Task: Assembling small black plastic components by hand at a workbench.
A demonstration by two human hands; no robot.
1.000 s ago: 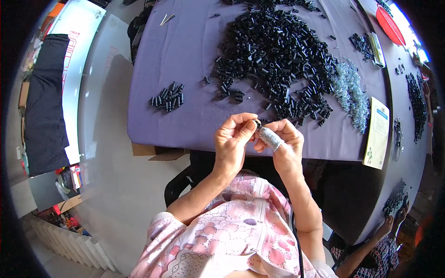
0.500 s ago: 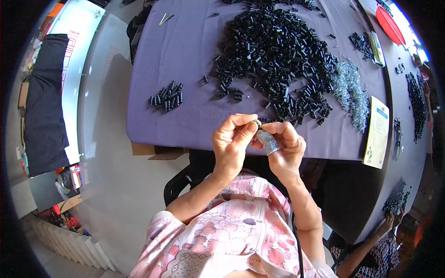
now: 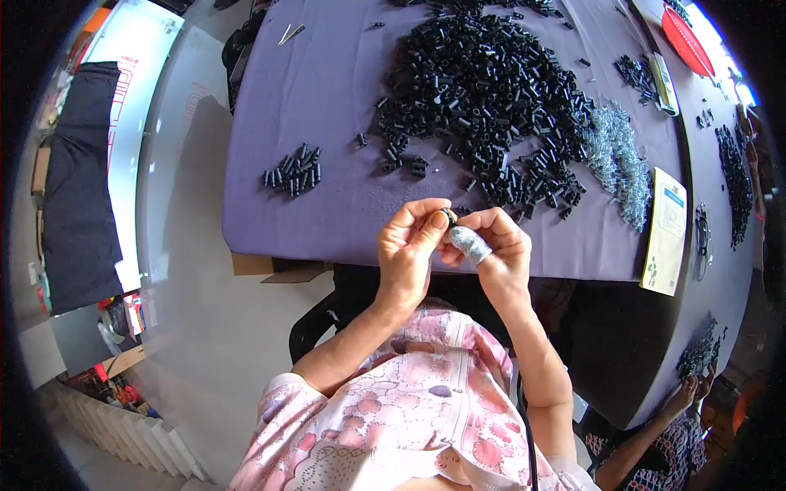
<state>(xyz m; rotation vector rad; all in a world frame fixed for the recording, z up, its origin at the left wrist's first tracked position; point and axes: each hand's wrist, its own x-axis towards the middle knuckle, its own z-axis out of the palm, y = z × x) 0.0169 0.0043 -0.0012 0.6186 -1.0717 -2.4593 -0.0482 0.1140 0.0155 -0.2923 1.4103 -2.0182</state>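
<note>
Just off the table's near edge, my left hand (image 3: 405, 254) pinches a small black cylindrical piece (image 3: 448, 216) between thumb and forefinger. My right hand (image 3: 506, 254) meets it from the other side, its fingers closed at the piece; whatever lies between those fingertips is too small to make out. A grey wrapping (image 3: 469, 245) covers the right thumb. Beyond the hands spreads a big heap of similar black pieces (image 3: 491, 98). To its right lies a pile of small clear or silvery parts (image 3: 614, 155). A smaller group of black pieces (image 3: 292, 170) rests to the left.
A purple cloth covers the table (image 3: 319, 221). On the right are a yellowish packet (image 3: 665, 233), eyeglasses (image 3: 702, 233) and a red basket (image 3: 688, 41). Another person's hands (image 3: 694, 388) work over dark pieces at the lower right. A cardboard box (image 3: 282, 268) sits under the table's edge.
My right hand has shifted slightly left and its wrapped thumb now tilts more sideways. The left hand stays nearly in place, still pinching the black piece.
</note>
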